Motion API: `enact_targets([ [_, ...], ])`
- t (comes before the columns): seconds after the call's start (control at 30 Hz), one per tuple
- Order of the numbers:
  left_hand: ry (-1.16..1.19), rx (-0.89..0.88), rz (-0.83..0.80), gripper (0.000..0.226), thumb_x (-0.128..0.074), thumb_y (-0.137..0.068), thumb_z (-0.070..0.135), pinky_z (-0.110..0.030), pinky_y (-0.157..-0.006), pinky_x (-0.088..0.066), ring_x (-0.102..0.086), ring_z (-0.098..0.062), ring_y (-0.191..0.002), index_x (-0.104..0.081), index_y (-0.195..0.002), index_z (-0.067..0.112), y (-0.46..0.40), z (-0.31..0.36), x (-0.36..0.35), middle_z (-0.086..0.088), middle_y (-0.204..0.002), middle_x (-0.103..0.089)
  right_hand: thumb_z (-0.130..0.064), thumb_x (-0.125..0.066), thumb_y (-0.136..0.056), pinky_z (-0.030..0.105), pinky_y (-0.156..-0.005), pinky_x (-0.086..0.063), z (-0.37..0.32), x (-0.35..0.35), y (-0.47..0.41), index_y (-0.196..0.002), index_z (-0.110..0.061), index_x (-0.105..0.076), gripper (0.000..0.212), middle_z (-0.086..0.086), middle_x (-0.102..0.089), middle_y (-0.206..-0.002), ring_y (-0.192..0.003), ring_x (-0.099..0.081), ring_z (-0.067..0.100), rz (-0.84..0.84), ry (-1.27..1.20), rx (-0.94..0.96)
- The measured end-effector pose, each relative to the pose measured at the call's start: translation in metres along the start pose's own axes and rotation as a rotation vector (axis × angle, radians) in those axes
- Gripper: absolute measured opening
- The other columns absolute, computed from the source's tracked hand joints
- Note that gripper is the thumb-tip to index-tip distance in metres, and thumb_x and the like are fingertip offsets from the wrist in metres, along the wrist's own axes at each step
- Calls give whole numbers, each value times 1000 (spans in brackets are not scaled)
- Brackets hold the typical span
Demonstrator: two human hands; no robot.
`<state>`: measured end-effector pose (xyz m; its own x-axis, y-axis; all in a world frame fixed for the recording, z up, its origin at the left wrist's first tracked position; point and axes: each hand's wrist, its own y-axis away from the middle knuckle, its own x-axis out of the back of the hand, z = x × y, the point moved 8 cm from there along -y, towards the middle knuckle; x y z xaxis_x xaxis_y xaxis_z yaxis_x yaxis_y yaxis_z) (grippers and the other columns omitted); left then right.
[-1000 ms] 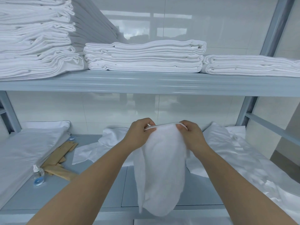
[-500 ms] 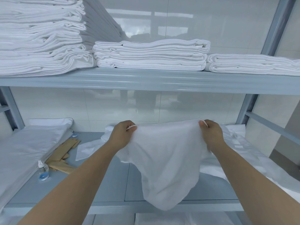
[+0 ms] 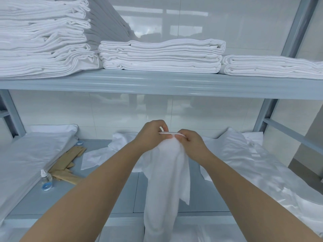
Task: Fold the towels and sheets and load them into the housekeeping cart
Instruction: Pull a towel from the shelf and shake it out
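Head view: left hand (image 3: pixel 151 135) and right hand (image 3: pixel 190 142) close together, each pinching the top edge of a thin white cloth (image 3: pixel 166 182), dangling bunched over the front of the grey lower shelf (image 3: pixel 120 194). Crumpled white sheets (image 3: pixel 262 165) heaped on the right of that shelf, flat folded linen (image 3: pixel 26 158) on the left, tan strips (image 3: pixel 68 165) and a small blue-capped bottle (image 3: pixel 45 180) just beside it. Up on the upper shelf (image 3: pixel 157 82), stacks of folded towels (image 3: pixel 160 55). Glossy white tiled wall (image 3: pixel 209 23) behind.
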<state>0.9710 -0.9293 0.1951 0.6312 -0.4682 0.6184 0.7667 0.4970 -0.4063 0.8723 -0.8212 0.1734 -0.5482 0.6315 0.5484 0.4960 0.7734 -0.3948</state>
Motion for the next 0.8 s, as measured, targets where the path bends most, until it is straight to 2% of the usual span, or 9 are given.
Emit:
enact_targets([
  [0.1, -25, 66, 27, 21, -78, -77, 20, -10, -51, -34, -50, -3, -61, -59, -69, 24, 3, -15, 9, 12, -66, -55, -17, -48, -98, 15, -52, -29, 0, 14, -1, -64, -17, -44, 35, -6, -41, -61, -56, -37, 4, 86, 21, -21],
  [0.2, 47, 141, 105, 22, -79, -76, 20, -20, -58, -37, -51, -7, -66, -60, -67, 21, 7, -28, 16, 10, -68, -57, -21, -46, -99, 19, -50, -25, 8, 27, 0, -60, -19, -32, 41, -6, -32, -59, -54, -30, 9, 137, -10, -59],
  [0.37, 412, 203, 247, 11, -72, -84, 18, -18, -53, -40, -51, -6, -56, -66, -75, 15, 17, -34, 14, 4, -66, -61, -23, -44, -100, 25, -56, -26, 29, 46, 8, -63, -16, -34, 38, -3, -35, -61, -62, -33, 16, 195, -8, -129],
  [0.43, 407, 146, 271, 14, -67, -88, 16, -13, -51, -38, -48, -3, -54, -66, -74, 11, 15, -22, 12, 6, -62, -58, -25, -50, -97, 18, -52, -29, 34, 46, 11, -68, -16, -44, 32, -4, -43, -63, -61, -39, 15, 158, 50, -127],
  [0.5, 350, 80, 238, 17, -65, -89, 15, -11, -52, -37, -48, -3, -56, -66, -75, 7, 10, -4, 6, 5, -64, -57, -28, -62, -91, 12, -52, -35, 32, 37, 14, -86, -23, -59, 8, -6, -53, -68, -60, -48, 8, 61, -40, -121],
  [0.57, 299, 5, 166, 15, -65, -89, 14, -12, -55, -39, -51, -3, -59, -68, -76, 7, 5, 15, -6, 2, -69, -62, -29, -71, -85, 13, -58, -43, 19, 26, 14, -100, -33, -60, 19, -10, -61, -78, -67, -57, 5, -30, -105, -67],
  [0.67, 271, -61, 108, 18, -66, -89, 14, -14, -55, -38, -50, -3, -57, -65, -71, 12, 0, 33, -21, 3, -66, -61, -25, -67, -87, 17, -57, -40, -2, 27, 11, -81, -27, -58, 11, -15, -57, -67, -61, -51, 1, 17, -48, 45],
  [0.73, 297, -50, 129, 22, -67, -89, 18, -12, -51, -35, -47, 0, -52, -61, -69, 16, 0, 32, -23, 12, -58, -56, -20, -59, -93, 20, -54, -31, -5, 38, 9, -66, -17, -50, 29, -12, -44, -58, -55, -41, 3, 110, -10, 56],
  [0.8, 315, -20, 117, 23, -69, -88, 21, -11, -48, -32, -42, 1, -47, -58, -67, 19, 3, 26, -27, 15, -50, -52, -16, -54, -94, 20, -55, -29, -3, 48, 10, -63, -12, -47, 32, -8, -42, -59, -56, -37, 3, 175, -28, 39],
])
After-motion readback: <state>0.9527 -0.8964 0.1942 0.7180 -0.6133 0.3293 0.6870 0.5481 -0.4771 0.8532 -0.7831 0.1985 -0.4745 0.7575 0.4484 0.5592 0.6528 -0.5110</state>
